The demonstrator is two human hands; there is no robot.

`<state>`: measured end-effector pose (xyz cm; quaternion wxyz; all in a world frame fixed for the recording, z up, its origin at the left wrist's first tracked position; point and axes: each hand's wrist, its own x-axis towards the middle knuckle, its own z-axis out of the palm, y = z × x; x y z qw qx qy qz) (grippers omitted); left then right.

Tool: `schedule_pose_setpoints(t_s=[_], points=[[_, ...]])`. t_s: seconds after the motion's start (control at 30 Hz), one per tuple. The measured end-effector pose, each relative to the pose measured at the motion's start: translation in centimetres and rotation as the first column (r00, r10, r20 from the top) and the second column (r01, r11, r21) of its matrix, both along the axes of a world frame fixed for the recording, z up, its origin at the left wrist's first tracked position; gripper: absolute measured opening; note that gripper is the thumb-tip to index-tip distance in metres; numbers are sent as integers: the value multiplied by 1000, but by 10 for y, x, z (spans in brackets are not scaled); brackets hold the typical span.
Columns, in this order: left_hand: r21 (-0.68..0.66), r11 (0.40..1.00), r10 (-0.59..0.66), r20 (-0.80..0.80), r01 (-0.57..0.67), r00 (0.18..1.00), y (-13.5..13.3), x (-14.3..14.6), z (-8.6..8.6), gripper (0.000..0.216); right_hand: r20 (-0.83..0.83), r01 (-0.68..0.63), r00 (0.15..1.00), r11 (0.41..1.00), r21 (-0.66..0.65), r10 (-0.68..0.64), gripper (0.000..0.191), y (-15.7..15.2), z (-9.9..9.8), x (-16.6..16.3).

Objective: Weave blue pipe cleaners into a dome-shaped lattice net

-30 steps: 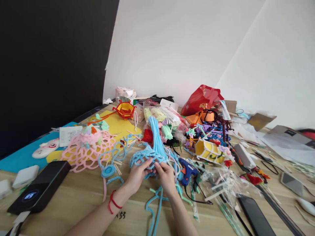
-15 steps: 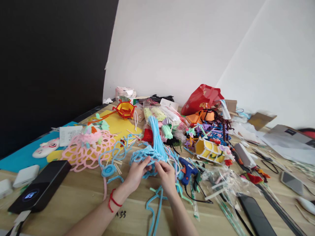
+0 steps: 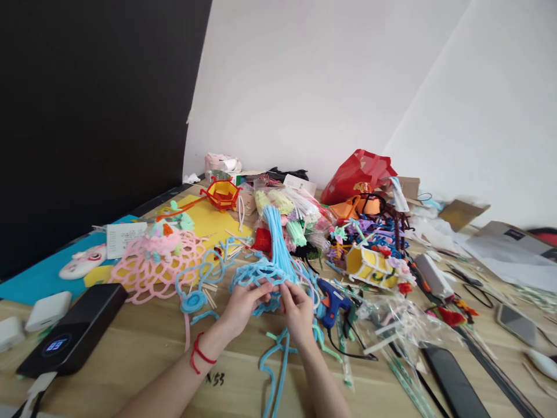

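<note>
A light blue pipe-cleaner piece (image 3: pixel 261 273) made of joined loops rests on the wooden table (image 3: pixel 130 354), with a bundle of straight blue stems rising from it. My left hand (image 3: pixel 241 307), a red cord at its wrist, is closed on the loops at the near edge. My right hand (image 3: pixel 298 310) pinches the same loops just to the right; the fingertips of the two hands nearly meet. More blue pipe-cleaner strands (image 3: pixel 276 366) trail toward me below the hands.
A blue glue gun (image 3: pixel 333 302) lies right of my right hand. A pink lace-like piece (image 3: pixel 152 267), a black power bank (image 3: pixel 73 337) and white chargers sit left. Bags of pipe cleaners (image 3: pixel 291 217), a yellow basket (image 3: pixel 369 267), a red bag (image 3: pixel 357 174) and phones crowd the back and right.
My hands have drawn a little closer on the blue loops, the right one shifting slightly up and left. Nothing else on the table has moved.
</note>
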<state>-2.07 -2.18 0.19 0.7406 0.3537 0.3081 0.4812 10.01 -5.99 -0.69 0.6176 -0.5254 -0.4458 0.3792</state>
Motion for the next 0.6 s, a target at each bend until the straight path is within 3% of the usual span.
schedule_pose_setpoints(t_s=[0.27, 0.6], points=[[3, 1000, 23, 50, -23, 998, -2, 3, -1, 18, 35, 10, 999, 999, -31, -9, 41, -5, 7, -6], [39, 997, 74, 7, -74, 997, -2, 3, -4, 15, 397, 6, 918, 999, 52, -26, 38, -7, -3, -11]])
